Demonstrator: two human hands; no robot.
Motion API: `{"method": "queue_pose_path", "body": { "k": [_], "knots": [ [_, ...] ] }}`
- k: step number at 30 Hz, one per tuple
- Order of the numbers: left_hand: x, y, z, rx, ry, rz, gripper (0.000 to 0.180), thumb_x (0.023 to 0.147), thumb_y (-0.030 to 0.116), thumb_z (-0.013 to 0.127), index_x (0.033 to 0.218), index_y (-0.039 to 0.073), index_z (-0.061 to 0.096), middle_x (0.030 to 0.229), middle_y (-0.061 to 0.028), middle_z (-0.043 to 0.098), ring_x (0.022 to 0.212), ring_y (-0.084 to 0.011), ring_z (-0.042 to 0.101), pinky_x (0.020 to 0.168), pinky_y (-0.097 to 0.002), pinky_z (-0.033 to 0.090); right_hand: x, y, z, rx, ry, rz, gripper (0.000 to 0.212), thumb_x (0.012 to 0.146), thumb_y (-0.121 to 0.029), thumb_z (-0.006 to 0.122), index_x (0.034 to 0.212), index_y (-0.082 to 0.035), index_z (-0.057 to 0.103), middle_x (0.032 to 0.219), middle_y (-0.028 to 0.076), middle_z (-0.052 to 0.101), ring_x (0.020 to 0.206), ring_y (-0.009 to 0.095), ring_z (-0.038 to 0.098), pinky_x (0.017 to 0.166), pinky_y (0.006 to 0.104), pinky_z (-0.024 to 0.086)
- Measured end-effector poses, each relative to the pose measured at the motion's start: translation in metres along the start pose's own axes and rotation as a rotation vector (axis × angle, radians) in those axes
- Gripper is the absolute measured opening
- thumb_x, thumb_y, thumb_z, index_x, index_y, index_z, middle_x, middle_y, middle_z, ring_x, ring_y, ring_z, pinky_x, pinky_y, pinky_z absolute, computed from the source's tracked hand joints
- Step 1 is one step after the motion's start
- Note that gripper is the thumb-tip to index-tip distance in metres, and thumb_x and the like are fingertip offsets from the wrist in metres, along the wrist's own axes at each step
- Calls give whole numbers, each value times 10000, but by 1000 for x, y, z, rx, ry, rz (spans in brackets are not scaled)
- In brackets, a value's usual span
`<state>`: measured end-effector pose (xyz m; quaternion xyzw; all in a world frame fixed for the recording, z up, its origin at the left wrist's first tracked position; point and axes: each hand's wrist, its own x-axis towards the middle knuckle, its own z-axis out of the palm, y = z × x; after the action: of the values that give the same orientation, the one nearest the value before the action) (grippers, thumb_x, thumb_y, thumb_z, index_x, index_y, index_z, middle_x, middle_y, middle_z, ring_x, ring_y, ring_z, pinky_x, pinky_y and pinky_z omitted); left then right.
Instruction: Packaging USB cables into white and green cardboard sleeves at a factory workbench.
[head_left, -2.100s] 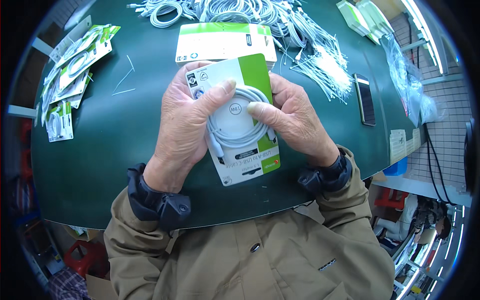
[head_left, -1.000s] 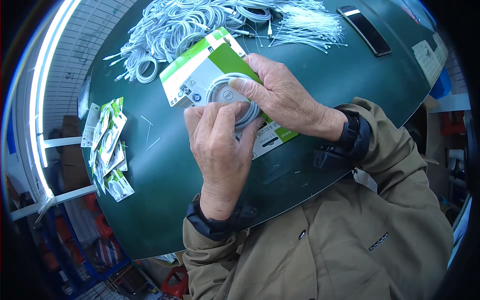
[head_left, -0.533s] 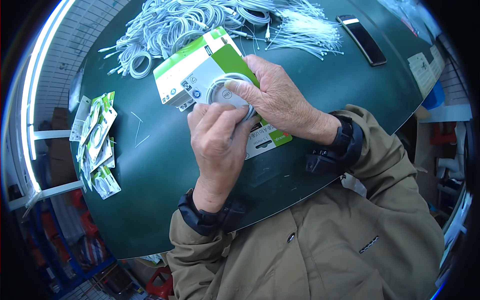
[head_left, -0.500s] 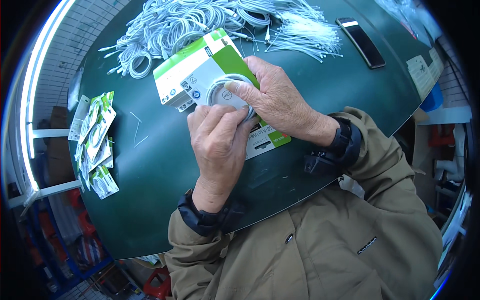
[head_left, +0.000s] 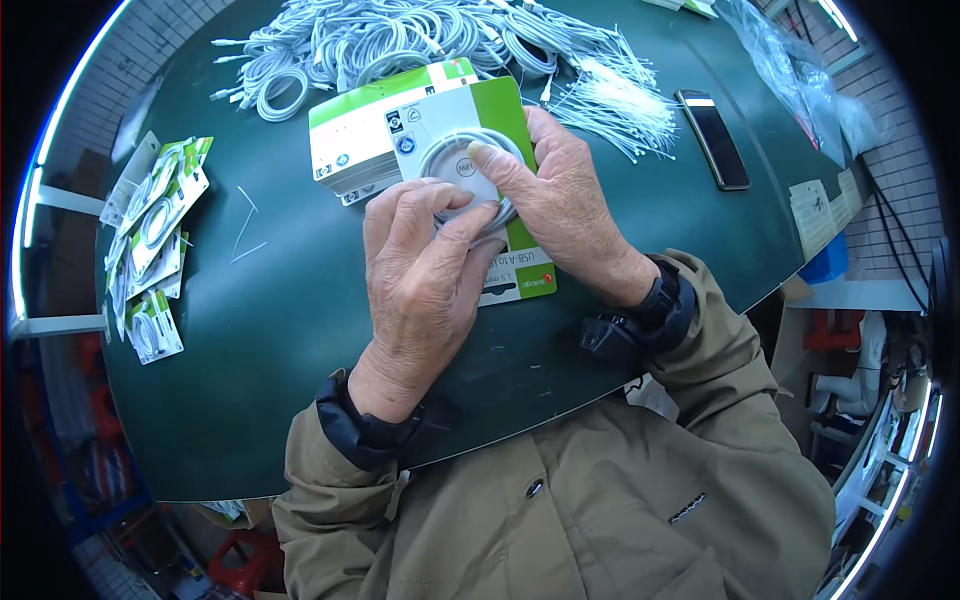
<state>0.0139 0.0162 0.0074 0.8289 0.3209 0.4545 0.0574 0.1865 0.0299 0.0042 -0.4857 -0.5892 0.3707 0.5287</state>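
A white and green packaging card (head_left: 500, 101) is held above the table, with a coiled white cable (head_left: 436, 152) lying against its face. My right hand (head_left: 575, 200) grips the card by its right edge, the thumb pressing the coil onto it. At the coil's lower left, my left hand (head_left: 425, 265) has its fingers bent around the cable, thumb below and fingertips on the loops. Its grip is partly hidden by the fingers themselves. Just behind the held card lies a stack of similar cards (head_left: 350, 140).
A large heap of coiled white cables (head_left: 370, 40) lies at the back, beside a bunch of white cable ties (head_left: 620, 105). A phone (head_left: 715, 140) rests at the right. Several carded cables (head_left: 155, 225) are piled at the left, near loose ties (head_left: 243, 225) on the green table (head_left: 270, 350).
The view has shifted a little. My left fingers have loosened and spread slightly over the coil; my right thumb still presses it to the card.
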Motion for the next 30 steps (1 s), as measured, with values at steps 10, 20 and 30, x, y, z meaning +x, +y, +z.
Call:
{"method": "queue_pose_path", "body": {
  "k": [10,20,30],
  "knots": [
    [2,-2,1,5,-22,9,321,669,-11,833,953,27,690,1023,-91,628,1043,-310,593,896,-423,492,-1,3,-3,14,-10,-45,377,1049,-304,602,1229,27,588,1039,96,708,906,101,681,747,239,576],
    [3,-1,2,150,-119,69,272,710,23,800,945,37,663,1029,-85,610,1051,-312,557,899,-427,460,-5,3,0,58,25,14,338,1034,-259,629,1207,30,602,1006,96,709,884,103,666,743,259,561],
    [9,2,-2,-19,-272,-14,149,810,17,753,871,30,618,984,-91,606,1049,-310,508,947,-438,368,-9,0,6,-69,-7,-19,300,1005,-215,657,1187,19,610,983,113,702,909,146,665,780,313,558]
  ]
}}
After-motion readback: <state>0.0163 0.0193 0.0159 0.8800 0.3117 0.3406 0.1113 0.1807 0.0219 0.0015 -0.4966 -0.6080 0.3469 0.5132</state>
